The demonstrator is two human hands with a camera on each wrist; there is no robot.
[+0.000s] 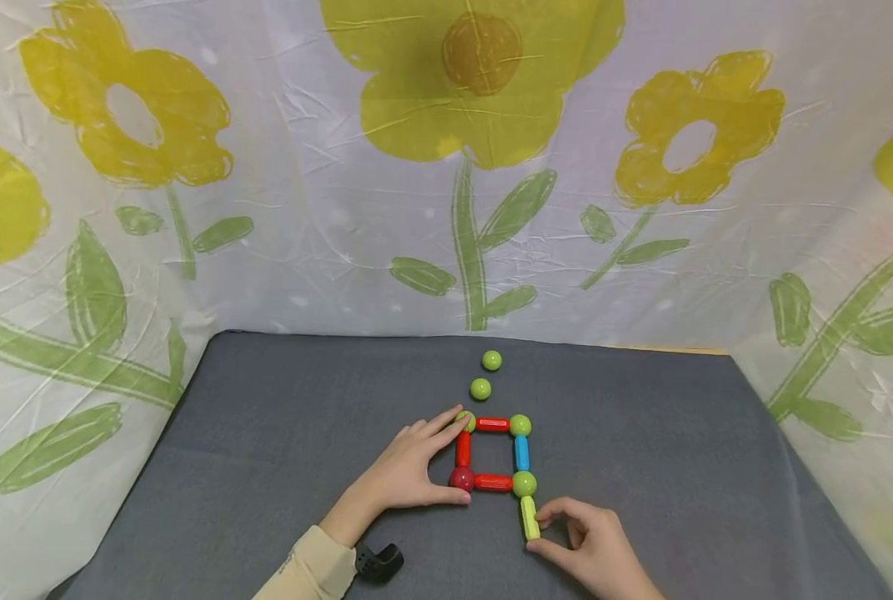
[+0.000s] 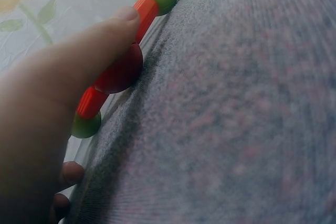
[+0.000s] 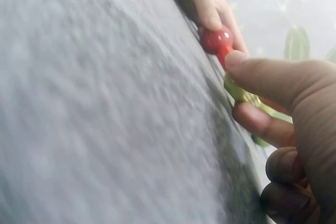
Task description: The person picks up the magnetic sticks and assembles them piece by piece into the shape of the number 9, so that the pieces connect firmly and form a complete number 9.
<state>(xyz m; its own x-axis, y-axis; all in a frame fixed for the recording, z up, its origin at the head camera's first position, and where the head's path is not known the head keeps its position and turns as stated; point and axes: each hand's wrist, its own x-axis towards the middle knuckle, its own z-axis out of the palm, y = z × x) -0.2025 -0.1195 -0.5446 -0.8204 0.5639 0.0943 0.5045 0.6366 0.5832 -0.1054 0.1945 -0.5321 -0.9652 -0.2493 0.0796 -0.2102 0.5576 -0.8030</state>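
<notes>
A square of magnetic sticks and balls lies on the grey cloth, three red sticks (image 1: 494, 482) and one blue stick (image 1: 522, 453) between its corners. My left hand (image 1: 408, 467) spans its left side with extended fingers. The left thumb touches the dark red ball (image 2: 125, 72), and the fingertips rest at the far-left green ball (image 1: 468, 422). My right hand (image 1: 584, 537) pinches a yellow magnetic stick (image 1: 530, 518) between thumb and index finger. That stick's far end meets the near-right green ball (image 1: 524, 483); in the right wrist view the fingers partly hide it.
Two loose green balls (image 1: 492, 360) lie beyond the square. The grey cloth (image 1: 303, 392) covers the table, bounded at the back and sides by a flower-printed curtain (image 1: 326, 250). A black band (image 1: 378, 563) is on the left wrist.
</notes>
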